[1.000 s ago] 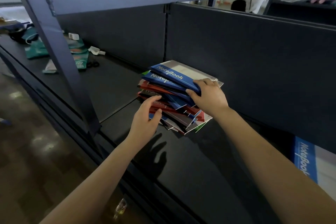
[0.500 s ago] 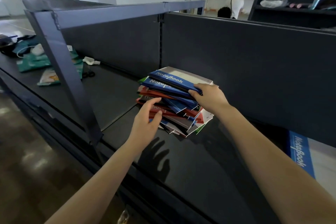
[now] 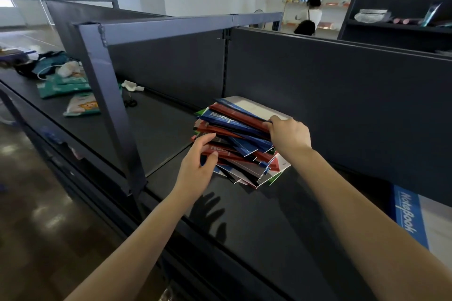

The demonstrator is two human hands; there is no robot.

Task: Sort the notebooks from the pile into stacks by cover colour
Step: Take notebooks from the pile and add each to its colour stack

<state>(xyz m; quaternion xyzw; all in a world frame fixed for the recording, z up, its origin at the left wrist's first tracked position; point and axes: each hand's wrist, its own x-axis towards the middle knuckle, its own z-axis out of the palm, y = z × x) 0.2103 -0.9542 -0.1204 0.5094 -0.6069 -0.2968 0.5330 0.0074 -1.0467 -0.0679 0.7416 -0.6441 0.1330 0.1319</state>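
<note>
Obs: notebook pile (image 3: 234,139) lies askew on shelf (image 3: 256,215). Right hand (image 3: 289,137) pinches the top covers' edge; left hand (image 3: 195,166) fingers, loosely spread, touch its side. Likely thin, light, slippery: grip whole edges.

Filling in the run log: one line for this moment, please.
pile: mixed red, blue, green notebooks on shelf | left hand: fingers touch pile's near side | right hand: grips pile's upper notebooks | blue notebook: apart, at right
</note>
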